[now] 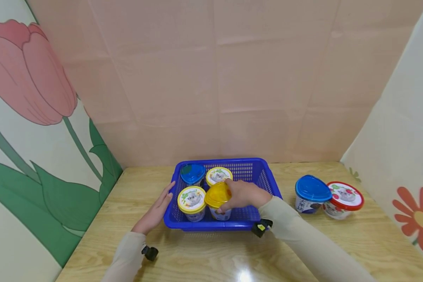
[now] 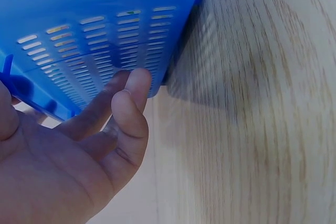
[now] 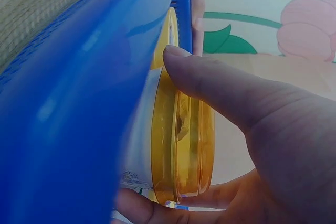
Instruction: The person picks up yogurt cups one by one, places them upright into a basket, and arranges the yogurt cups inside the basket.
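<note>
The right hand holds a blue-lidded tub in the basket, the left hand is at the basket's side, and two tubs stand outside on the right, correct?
Not quite: the right hand holds a yellow-lidded tub in the basket, as the head view shows. The left hand is at the basket's side, and two tubs stand outside on the right.

The right hand [image 3: 283,135] is gripping a white, rounded tub [image 3: 140,129] by its tiered, translucent yellow plastic lid [image 3: 193,153], the thumb pressing one side, fingers curling round the other. Near, a glossy blue plastic basket wall [image 3: 79,108] is hiding part of the tub. Far off, a large pink printed flower [image 3: 304,32] is showing, slightly blurred, perhaps a tulip.
</note>
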`<state>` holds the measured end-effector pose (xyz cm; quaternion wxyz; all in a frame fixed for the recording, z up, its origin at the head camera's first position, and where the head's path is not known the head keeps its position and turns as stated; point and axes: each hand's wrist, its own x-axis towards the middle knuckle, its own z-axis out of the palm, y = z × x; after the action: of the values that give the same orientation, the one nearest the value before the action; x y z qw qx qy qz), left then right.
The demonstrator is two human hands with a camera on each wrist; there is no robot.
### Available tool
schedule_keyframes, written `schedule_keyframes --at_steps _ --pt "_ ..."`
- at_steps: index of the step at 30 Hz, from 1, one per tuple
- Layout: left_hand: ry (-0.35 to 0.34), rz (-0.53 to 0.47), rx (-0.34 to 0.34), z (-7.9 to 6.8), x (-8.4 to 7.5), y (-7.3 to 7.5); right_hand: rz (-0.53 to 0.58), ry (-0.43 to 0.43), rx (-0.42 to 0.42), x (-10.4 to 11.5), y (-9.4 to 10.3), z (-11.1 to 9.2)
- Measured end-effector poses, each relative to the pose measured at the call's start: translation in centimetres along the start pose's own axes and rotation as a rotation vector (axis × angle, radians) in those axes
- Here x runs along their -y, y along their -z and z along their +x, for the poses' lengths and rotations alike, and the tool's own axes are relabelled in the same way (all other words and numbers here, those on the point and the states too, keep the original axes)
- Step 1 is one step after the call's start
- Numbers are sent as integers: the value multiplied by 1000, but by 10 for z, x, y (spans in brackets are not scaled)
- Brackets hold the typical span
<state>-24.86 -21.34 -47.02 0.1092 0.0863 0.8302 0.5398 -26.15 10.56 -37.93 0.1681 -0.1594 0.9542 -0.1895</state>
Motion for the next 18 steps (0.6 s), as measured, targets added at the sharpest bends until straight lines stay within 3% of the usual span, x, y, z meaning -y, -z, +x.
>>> schedule_keyframes --at_steps 18 --pt "-16 6 3 0 1 0 11 6 6 -2 -1 0"
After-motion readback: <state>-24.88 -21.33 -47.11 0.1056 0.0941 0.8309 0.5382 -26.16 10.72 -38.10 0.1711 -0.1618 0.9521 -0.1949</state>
